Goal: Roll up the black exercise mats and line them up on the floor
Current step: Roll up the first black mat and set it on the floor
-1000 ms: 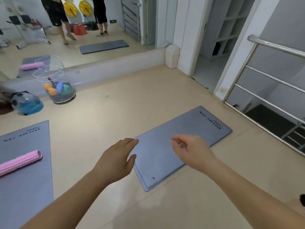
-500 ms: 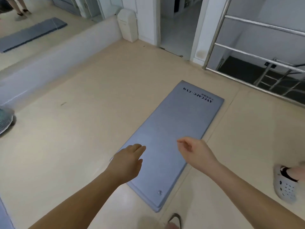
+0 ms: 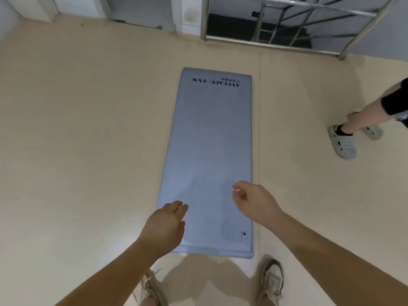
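Exercise mat [image 3: 209,151]: flat and unrolled on the floor [image 3: 88,129]. Its long axis runs straight ahead, where 0.5 s ago it lay diagonally in view.
Eyelet [image 3: 243,234]: at the near right corner of the mat.
Left hand [image 3: 164,228]: palm down over the near left corner. The grip is relaxed, the fingers are nearly straight, and it holds nothing.
Right hand [image 3: 254,202]: above the mat near its right edge. The grip is loosely curled and holds nothing.
Shoes [image 3: 271,279]: both now in view, just behind the near edge.
Bystander's clog [image 3: 343,144]: right of the mat, well apart, and further into view than before.
Railing [image 3: 309,9]: beyond the far end.
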{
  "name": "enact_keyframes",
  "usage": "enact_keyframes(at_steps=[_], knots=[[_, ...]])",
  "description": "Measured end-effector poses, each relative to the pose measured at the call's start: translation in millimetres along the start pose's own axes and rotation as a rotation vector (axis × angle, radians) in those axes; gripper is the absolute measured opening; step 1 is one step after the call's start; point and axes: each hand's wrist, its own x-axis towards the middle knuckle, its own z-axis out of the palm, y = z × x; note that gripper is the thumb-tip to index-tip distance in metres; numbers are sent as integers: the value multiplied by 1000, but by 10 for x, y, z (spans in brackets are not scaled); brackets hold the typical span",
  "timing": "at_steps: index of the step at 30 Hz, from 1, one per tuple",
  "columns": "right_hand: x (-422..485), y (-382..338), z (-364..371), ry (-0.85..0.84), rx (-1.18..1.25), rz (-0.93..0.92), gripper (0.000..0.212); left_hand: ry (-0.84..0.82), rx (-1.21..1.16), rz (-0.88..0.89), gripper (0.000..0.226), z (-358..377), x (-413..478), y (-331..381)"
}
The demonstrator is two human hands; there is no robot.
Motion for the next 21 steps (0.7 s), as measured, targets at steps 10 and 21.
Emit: enact_keyframes(at_steps=[10,21], knots=[[848,563,2090,-13,-64,92,35,-198,140,278,59,1774,266,-1548],[1848,2206,4355,-120,-172,-109,39,-297,340,563,61,4715,582,-2828]])
